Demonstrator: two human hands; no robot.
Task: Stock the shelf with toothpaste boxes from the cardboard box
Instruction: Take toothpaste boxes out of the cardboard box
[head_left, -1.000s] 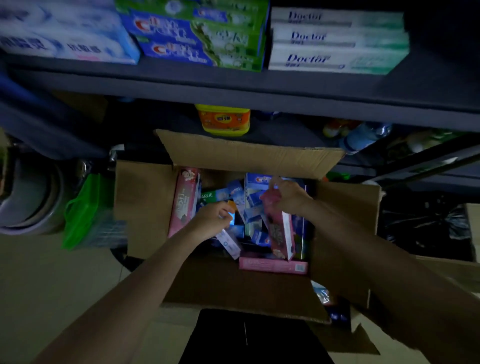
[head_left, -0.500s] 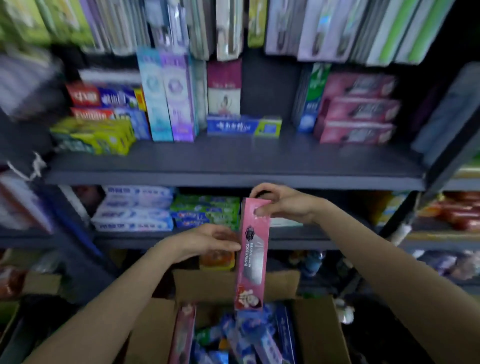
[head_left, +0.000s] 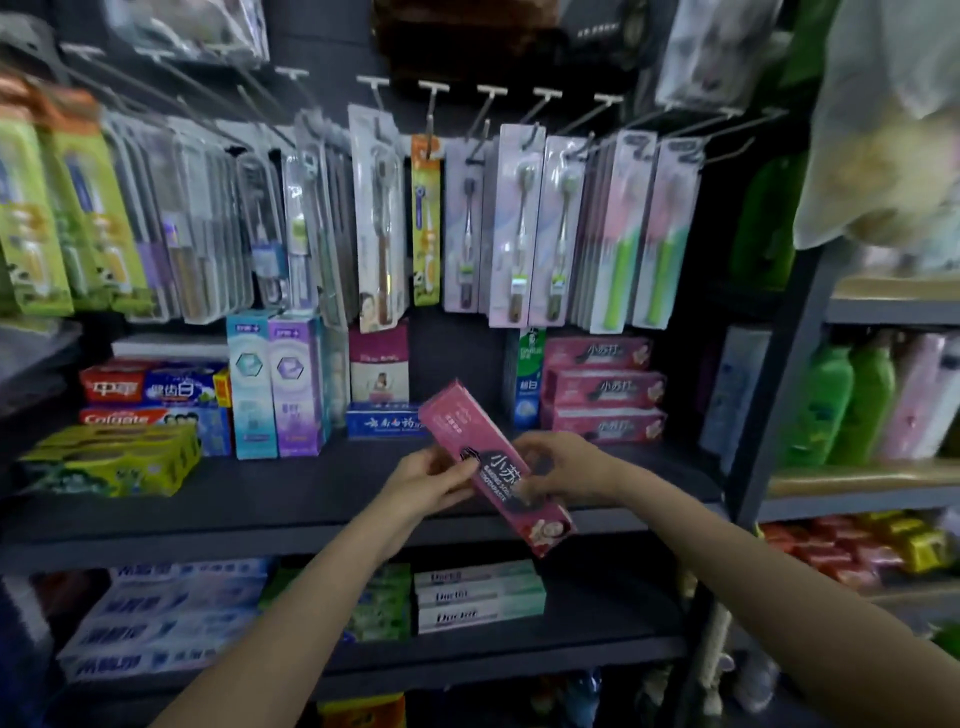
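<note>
The step in hand is the carry to the shelf: a pink toothpaste box is held in front of the dark shelf board, tilted with its top end up and to the left. The left hand grips its left edge near the middle, fingers curled round it; the right hand pinches the right side, thumb across the printed face. The cardboard box is out of view. Just right of the held box, and behind it, lies a stack of matching pink boxes, three high, flat on the board. The next move likely calls for turning the box level and laying it on that stack. The box is a long, slim carton, glossy card with sharp edges; the board looks matt and smooth
</note>
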